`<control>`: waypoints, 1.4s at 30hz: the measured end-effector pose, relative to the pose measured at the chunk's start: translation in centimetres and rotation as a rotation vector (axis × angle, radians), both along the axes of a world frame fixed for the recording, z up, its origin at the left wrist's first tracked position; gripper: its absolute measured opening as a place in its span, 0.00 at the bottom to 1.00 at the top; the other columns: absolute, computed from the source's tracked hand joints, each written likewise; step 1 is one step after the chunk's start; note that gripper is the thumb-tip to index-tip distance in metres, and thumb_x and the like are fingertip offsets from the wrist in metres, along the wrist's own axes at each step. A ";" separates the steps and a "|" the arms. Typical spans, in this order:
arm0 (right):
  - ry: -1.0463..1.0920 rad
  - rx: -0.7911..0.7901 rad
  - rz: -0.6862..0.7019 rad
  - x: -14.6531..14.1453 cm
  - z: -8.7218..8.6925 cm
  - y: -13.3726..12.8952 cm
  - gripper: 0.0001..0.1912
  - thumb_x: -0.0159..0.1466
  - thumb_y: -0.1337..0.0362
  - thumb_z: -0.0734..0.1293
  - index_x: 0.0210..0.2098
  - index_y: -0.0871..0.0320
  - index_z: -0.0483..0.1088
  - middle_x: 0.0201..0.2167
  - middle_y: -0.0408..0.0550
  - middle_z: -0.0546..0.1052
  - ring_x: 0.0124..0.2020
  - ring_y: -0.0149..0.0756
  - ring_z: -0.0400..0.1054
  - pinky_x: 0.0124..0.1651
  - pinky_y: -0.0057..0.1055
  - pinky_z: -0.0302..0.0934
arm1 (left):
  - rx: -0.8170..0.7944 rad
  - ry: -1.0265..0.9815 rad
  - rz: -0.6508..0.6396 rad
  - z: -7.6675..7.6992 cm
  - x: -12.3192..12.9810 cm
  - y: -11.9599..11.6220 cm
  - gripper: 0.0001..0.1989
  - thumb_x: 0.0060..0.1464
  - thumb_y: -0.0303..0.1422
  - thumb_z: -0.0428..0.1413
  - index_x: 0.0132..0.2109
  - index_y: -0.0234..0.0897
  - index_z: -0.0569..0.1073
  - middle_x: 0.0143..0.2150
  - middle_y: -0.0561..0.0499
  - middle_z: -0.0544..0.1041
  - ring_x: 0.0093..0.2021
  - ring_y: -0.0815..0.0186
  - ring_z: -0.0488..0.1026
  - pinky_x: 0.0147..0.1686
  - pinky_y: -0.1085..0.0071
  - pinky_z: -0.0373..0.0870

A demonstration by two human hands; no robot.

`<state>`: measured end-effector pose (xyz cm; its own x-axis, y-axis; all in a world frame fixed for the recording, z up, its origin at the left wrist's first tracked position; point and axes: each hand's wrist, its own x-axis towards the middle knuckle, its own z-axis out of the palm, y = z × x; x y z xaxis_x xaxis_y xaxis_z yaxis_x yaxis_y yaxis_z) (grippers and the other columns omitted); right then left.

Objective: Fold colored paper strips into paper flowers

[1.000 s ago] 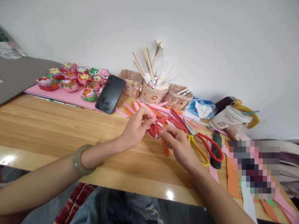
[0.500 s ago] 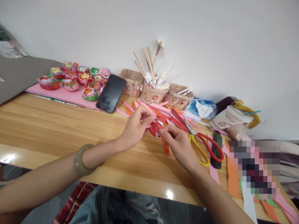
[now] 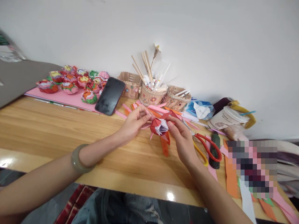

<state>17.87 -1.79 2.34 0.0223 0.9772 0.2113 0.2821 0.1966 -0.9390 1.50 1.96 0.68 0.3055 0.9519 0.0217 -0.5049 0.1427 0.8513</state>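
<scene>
Between my two hands, above the table, is a paper flower [image 3: 159,127] with red outer petals, a white inside and pink tips sticking out. My left hand [image 3: 137,119] pinches its left side between thumb and fingers. My right hand [image 3: 181,133] holds its right edge, thumb toward me and fingers behind. The flower's white opening faces right and toward me. An orange paper strip [image 3: 164,148] lies just below it. Scissors [image 3: 207,146] with red and yellow handles rest beside my right hand, their blades partly hidden by it.
Finished paper flowers [image 3: 70,87] stand on pink sheets [image 3: 56,100] at the left, with a phone [image 3: 110,95] leaning there. Decorated baskets [image 3: 153,96] line the wall, one holding pens and sticks. A tissue pack [image 3: 199,109], paper cup [image 3: 226,118], dark green bottle [image 3: 215,151] and paper strips [image 3: 231,177] lie right.
The flower has turned so that its white inside shows. My right hand has shifted from its front to its right edge, while my left hand keeps its pinch.
</scene>
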 end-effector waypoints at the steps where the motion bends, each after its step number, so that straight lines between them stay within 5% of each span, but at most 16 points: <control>1: 0.025 -0.009 0.022 -0.1 0.1 -0.1 0.09 0.59 0.58 0.64 0.37 0.55 0.70 0.35 0.44 0.75 0.36 0.33 0.68 0.39 0.29 0.63 | -0.020 -0.019 -0.039 0.1 0.0 -0.2 0.10 0.46 0.30 0.60 0.30 0.35 0.63 0.28 0.56 0.71 0.28 0.75 0.70 0.30 0.77 0.69; 6: 0.087 -0.065 0.065 -0.1 -0.1 -0.4 0.09 0.57 0.60 0.68 0.36 0.55 0.72 0.29 0.42 0.75 0.27 0.30 0.69 0.31 0.28 0.65 | 0.007 0.101 -0.148 0.2 0.0 -0.4 0.06 0.43 0.26 0.59 0.31 0.34 0.68 0.30 0.54 0.72 0.28 0.74 0.69 0.27 0.77 0.67; 12: -0.244 0.195 0.027 0.0 -0.7 -0.7 0.09 0.58 0.63 0.68 0.38 0.56 0.74 0.37 0.47 0.78 0.37 0.36 0.72 0.40 0.33 0.66 | 0.266 0.385 0.023 -0.4 0.2 -0.5 0.07 0.43 0.30 0.61 0.33 0.33 0.74 0.32 0.51 0.77 0.32 0.69 0.73 0.36 0.72 0.71; 18: -0.440 0.440 -0.040 0.1 -1.5 -0.7 0.07 0.60 0.66 0.66 0.38 0.55 0.74 0.34 0.47 0.80 0.34 0.35 0.73 0.38 0.31 0.67 | 0.520 0.606 0.208 -0.7 -0.1 -1.3 0.06 0.47 0.31 0.60 0.34 0.33 0.74 0.34 0.48 0.78 0.33 0.67 0.75 0.35 0.71 0.73; 26: -0.525 0.517 -0.015 0.2 -1.1 -0.6 0.04 0.60 0.69 0.65 0.34 0.57 0.72 0.31 0.47 0.78 0.32 0.34 0.72 0.36 0.29 0.66 | 0.765 0.647 0.249 -0.9 -0.3 -0.8 0.04 0.49 0.28 0.59 0.30 0.34 0.70 0.29 0.51 0.73 0.32 0.69 0.71 0.33 0.73 0.69; 31: -0.280 0.330 0.139 0.4 -0.6 -0.3 0.01 0.58 0.68 0.67 0.30 0.57 0.70 0.31 0.46 0.75 0.37 0.35 0.69 0.42 0.31 0.62 | 0.544 0.511 0.038 -0.1 -0.5 -0.4 0.07 0.46 0.29 0.60 0.28 0.34 0.68 0.28 0.54 0.70 0.29 0.71 0.68 0.30 0.74 0.67; 36: 0.051 -0.039 0.268 0.3 -0.4 -0.3 0.08 0.59 0.59 0.66 0.29 0.57 0.68 0.26 0.42 0.70 0.28 0.30 0.64 0.31 0.27 0.60 | 0.247 0.389 -0.240 1.0 -0.8 -0.1 0.09 0.41 0.31 0.61 0.29 0.32 0.68 0.27 0.54 0.70 0.27 0.73 0.68 0.28 0.75 0.65; 42: 0.088 -0.098 0.284 0.2 -0.5 -0.3 0.08 0.59 0.59 0.66 0.30 0.57 0.68 0.28 0.42 0.70 0.29 0.29 0.64 0.33 0.26 0.59 | 0.156 0.386 -0.315 1.2 -0.8 0.1 0.07 0.39 0.28 0.61 0.27 0.30 0.70 0.25 0.54 0.72 0.26 0.73 0.68 0.28 0.75 0.65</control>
